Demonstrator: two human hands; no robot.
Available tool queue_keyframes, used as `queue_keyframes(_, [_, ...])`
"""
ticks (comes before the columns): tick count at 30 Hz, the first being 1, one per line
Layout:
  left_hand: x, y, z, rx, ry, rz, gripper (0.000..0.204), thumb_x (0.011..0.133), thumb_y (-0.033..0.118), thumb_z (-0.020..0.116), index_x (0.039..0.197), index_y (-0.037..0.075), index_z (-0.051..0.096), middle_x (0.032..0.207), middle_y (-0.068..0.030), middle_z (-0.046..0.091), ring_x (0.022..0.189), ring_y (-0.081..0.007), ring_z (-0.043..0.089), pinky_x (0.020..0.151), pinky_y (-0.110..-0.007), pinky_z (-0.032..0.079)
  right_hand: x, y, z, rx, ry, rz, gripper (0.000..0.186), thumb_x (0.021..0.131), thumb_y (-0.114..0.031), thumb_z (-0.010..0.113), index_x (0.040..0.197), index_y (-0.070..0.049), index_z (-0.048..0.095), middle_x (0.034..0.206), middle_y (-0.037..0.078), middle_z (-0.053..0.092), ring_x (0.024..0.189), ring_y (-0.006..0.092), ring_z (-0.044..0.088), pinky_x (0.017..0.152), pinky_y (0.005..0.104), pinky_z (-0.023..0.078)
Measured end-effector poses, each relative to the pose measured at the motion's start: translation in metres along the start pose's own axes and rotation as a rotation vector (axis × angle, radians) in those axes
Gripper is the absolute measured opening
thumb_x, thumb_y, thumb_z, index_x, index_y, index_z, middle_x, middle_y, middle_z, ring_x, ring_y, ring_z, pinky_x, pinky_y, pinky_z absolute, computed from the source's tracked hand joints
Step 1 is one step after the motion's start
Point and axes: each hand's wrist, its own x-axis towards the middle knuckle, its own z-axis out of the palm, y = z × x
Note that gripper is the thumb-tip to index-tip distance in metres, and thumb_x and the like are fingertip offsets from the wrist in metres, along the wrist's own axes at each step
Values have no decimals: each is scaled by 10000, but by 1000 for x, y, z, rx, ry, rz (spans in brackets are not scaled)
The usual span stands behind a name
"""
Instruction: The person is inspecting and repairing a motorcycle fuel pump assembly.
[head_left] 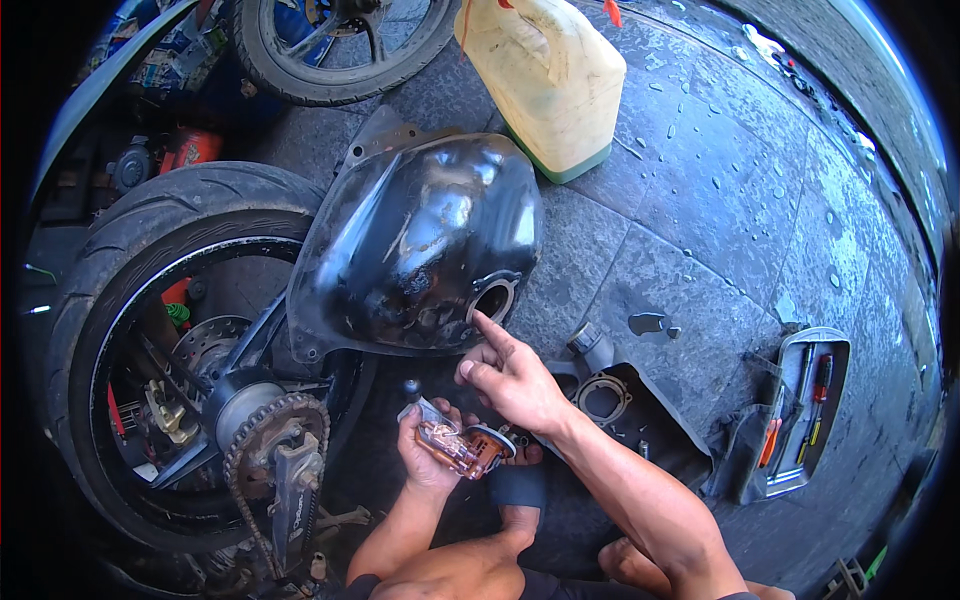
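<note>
Your left hand [428, 450] is closed around a small orange-brown pump part [462, 447] with a clear plastic wrap, held low over the paved floor [700, 200], just below the upturned black fuel tank [415, 245]. Your right hand [512, 377] grips nothing: index finger stretched out, tip just beside the tank's round opening [492, 298], other fingers loosely curled. Tank lies on the floor, leaning against the rear wheel [165, 350] with its chain sprocket [265, 425]. Right of your hands: dark plastic cover [640, 420] with a round gasket ring [603, 395]. Further right, near the floor's right edge, an open tool case [800, 410] with screwdrivers. Behind the tank: 1 yellowish jerrycan [548, 75] and a second wheel [335, 45].
</note>
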Motion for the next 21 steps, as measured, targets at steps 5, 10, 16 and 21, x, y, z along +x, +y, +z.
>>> queue_keyframes(5, [2,-2,-3,12,-30,-51,443,955,536,590,992,100,660,789,-81,643,895,-314,676,869,-477,563,3,-15,-10,850,47,-8,813,1021,-99,601,1647,78,113,1003,117,703,666,118,579,572,246,481])
queue_keyframes(10, [5,-5,-7,-28,-50,-78,449,956,538,583,1016,99,655,815,-87,651,908,-329,689,871,-502,567,-8,-15,-30,343,117,189,614,1066,-196,596,1568,85,381,967,93,713,653,92,575,558,246,483])
queue_keyframes(16, [-10,-12,22,-93,-245,-300,520,989,568,505,1062,72,646,760,-87,606,926,-318,685,1012,-591,535,-84,-12,-70,-318,79,372,505,1015,-500,680,991,3,708,784,18,642,738,103,568,638,341,493])
queue_keyframes(21, [1,-34,60,-209,-479,-502,548,1025,559,447,1130,49,619,847,-89,608,1056,-311,645,1037,-577,526,-153,-10,-67,131,-134,228,909,938,-450,806,1578,17,362,1478,184,500,1300,274,577,1100,405,482])
